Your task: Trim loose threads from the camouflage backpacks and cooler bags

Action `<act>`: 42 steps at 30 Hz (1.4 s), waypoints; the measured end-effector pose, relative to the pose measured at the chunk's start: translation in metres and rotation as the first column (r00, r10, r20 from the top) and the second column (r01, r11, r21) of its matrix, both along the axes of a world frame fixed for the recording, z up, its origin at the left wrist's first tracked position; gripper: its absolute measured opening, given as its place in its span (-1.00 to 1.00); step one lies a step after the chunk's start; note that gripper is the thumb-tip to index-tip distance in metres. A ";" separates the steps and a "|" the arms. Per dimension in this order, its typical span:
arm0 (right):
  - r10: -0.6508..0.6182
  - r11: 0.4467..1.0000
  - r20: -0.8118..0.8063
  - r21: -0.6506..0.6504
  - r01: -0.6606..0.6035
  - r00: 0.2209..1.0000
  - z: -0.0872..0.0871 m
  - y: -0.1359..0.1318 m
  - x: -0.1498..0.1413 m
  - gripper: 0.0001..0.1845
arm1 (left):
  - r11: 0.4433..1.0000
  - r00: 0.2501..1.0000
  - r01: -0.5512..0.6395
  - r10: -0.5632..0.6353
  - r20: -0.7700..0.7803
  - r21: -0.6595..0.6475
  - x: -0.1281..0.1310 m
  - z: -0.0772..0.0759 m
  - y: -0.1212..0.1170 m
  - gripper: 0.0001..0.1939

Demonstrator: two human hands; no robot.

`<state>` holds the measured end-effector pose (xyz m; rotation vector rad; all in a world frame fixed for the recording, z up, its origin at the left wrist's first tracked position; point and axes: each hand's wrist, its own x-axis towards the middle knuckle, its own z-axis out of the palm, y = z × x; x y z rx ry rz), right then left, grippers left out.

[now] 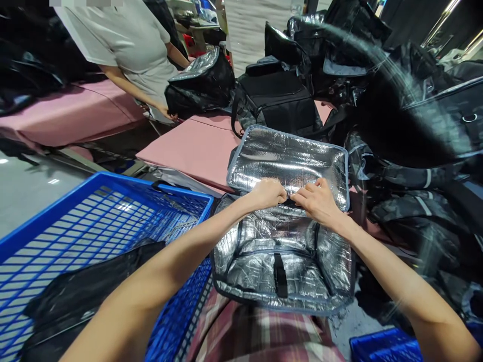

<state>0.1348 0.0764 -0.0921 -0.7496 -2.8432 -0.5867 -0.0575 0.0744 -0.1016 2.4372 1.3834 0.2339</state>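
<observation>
An open cooler bag with silver foil lining lies in front of me, its lid flipped back onto the pink table. My left hand is curled into a pinch at the hinge seam where lid meets bag. My right hand pinches the same seam right beside it, fingertips almost touching the left. A short black strap tab hangs inside the bag's near wall. What the fingers grip is a dark edge at the seam, too small to name.
A blue plastic crate stands at my left with a black bag in it. Black bags pile up behind and on the right. Another person in a light shirt stands across the pink table, a hand on a bag.
</observation>
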 end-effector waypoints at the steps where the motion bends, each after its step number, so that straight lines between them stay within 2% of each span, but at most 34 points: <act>1: 0.010 1.000 0.005 0.011 -0.010 1.000 -0.001 0.001 -0.002 -0.76 | 1.000 1.000 0.016 -0.016 0.016 -0.011 -0.001 0.000 0.000 -0.76; 3: 0.031 0.999 0.006 0.024 -0.031 1.000 -0.002 0.001 -0.003 -0.74 | 0.999 0.999 0.013 -0.012 0.030 -0.037 -0.001 0.000 0.000 -0.79; 7: 0.022 0.999 -0.026 0.028 -0.021 0.999 0.000 -0.002 0.008 -0.76 | 0.996 0.997 -0.083 0.083 -0.007 -0.032 0.001 0.000 -0.001 -0.78; 11: -0.022 0.997 -0.038 0.075 0.025 0.999 0.003 -0.010 0.025 -0.74 | 0.989 0.998 -0.055 0.058 -0.012 0.136 0.005 -0.007 -0.012 -0.75; 13: -0.033 0.995 -0.023 0.092 0.035 0.999 0.003 -0.013 0.031 -0.72 | 0.954 0.995 -0.101 0.104 0.005 0.282 0.008 -0.016 -0.024 -0.71; 16: -0.048 0.993 -0.021 0.106 0.050 0.999 0.000 -0.013 0.034 -0.73 | 0.866 0.984 -0.176 0.144 0.104 0.467 0.012 -0.033 -0.045 -0.69; 18: -0.044 0.992 -0.030 0.118 0.048 0.999 -0.001 -0.012 0.034 -0.75 | 0.833 0.981 -0.181 0.115 0.156 0.523 0.014 -0.044 -0.055 -0.72; 21: -0.037 0.989 -0.049 0.140 0.044 0.998 -0.002 -0.011 0.034 -0.75 | 0.789 0.984 -0.166 0.093 0.152 0.592 0.019 -0.055 -0.058 -0.77; 24: -0.027 0.984 -0.075 0.173 0.040 0.997 -0.001 -0.012 0.033 -0.75 | 0.711 0.985 -0.172 0.124 0.119 0.682 0.025 -0.059 -0.053 -0.78; 26: -0.007 0.978 -0.086 0.206 0.024 0.996 -0.001 -0.013 0.032 -0.74 | 0.679 0.984 -0.176 0.129 0.121 0.712 0.028 -0.059 -0.050 -0.77; 32: 0.025 0.978 -0.058 0.210 -0.012 0.998 -0.001 -0.014 0.029 -0.73 | 0.746 0.986 -0.125 0.019 0.167 0.654 0.028 -0.052 -0.055 -0.80; 35: 0.006 0.978 -0.070 0.207 0.009 0.998 -0.001 -0.015 0.031 -0.75 | 0.782 0.970 -0.175 0.032 0.241 0.598 0.025 -0.057 -0.068 -0.83; 37: -0.003 0.980 -0.080 0.200 0.019 0.997 -0.001 -0.015 0.033 -0.75 | 0.791 0.923 -0.316 0.130 0.361 0.524 0.028 -0.066 -0.076 -0.85; 38: -0.004 0.980 -0.084 0.196 0.021 0.996 -0.002 -0.015 0.034 -0.75 | 0.781 0.877 -0.415 0.206 0.433 0.467 0.032 -0.071 -0.078 -0.81; 40: 0.001 0.981 -0.092 0.195 0.017 0.996 -0.003 -0.014 0.035 -0.76 | 0.735 0.760 -0.588 0.361 0.540 0.337 0.043 -0.081 -0.079 -0.75; 42: 0.008 0.978 -0.101 0.207 0.013 0.995 -0.004 -0.014 0.036 -0.77 | 0.672 0.656 -0.702 0.484 0.579 0.234 0.057 -0.087 -0.073 -0.77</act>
